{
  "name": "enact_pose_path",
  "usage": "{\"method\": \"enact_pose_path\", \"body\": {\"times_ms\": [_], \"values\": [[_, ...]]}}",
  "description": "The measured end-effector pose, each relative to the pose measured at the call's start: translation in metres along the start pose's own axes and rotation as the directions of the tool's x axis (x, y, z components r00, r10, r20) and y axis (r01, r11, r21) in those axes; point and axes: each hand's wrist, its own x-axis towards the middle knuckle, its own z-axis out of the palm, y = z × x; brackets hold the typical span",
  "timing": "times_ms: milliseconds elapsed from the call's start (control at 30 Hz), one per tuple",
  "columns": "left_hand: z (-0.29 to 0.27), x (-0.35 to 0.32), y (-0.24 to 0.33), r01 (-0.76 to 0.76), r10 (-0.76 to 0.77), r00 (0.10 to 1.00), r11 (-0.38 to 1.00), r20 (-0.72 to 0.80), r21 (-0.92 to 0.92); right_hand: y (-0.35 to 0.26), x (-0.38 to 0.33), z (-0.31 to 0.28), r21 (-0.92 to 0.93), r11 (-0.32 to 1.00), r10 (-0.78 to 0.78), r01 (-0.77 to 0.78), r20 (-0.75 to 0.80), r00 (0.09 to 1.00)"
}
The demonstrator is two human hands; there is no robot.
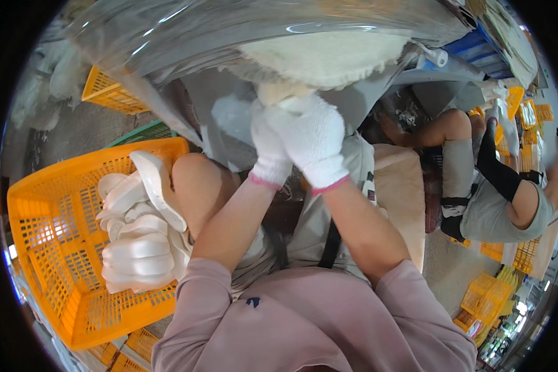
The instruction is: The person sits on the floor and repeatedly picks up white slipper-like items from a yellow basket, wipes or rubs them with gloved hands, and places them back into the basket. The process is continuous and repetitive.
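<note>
My left hand (268, 139) and my right hand (319, 133), both in white knit gloves with pink cuffs, are pressed together in front of me. Their fingers close around a pale piece (283, 93), mostly hidden by the gloves. It meets, or lies just under, the frayed lower edge of a cream cloth buffing wheel (328, 59); I cannot tell if they touch. On my left stands an orange plastic crate (59, 245) with several glossy white moulded pieces (139, 260), ribbed and curved, heaped in its right side.
Clear plastic sheeting (186, 28) drapes over the wheel's grey housing (229, 118). Another orange crate (110, 92) stands at the far left. To my right sits a co-worker in grey shorts (499, 208), with stacked orange crates (487, 296) behind. Brown board (400, 192) lies beside my right leg.
</note>
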Motion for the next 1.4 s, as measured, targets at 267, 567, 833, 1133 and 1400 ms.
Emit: {"method": "enact_pose_path", "body": {"times_ms": [267,567,833,1133,1400], "values": [[-0.002,0.011,-0.015,0.476,-0.433,0.811,0.096,0.394,-0.874,-0.001,-0.012,-0.034,-0.106,0.979,-0.122,0.171,0.365,0.923],[0.013,-0.017,-0.017,0.489,-0.576,0.75,0.149,0.327,-0.859,0.011,-0.125,-0.085,-0.111,0.994,0.054,-0.01,0.408,0.911],[0.016,-0.033,-0.016,0.389,-0.42,0.877,0.341,0.232,-0.856,0.01,-0.118,-0.093,-0.258,0.955,-0.077,0.146,0.261,0.962],[0.029,0.054,-0.045,0.307,-0.317,0.948,0.928,-0.013,-0.212,-0.015,-0.007,-0.054,-0.369,0.842,-0.27,0.395,0.345,0.899],[0.001,-0.012,-0.012,0.598,-0.633,0.613,-0.018,0.472,-0.801,0.021,-0.084,-0.097,0.419,0.562,0.543,-0.713,0.462,0.701]]}}
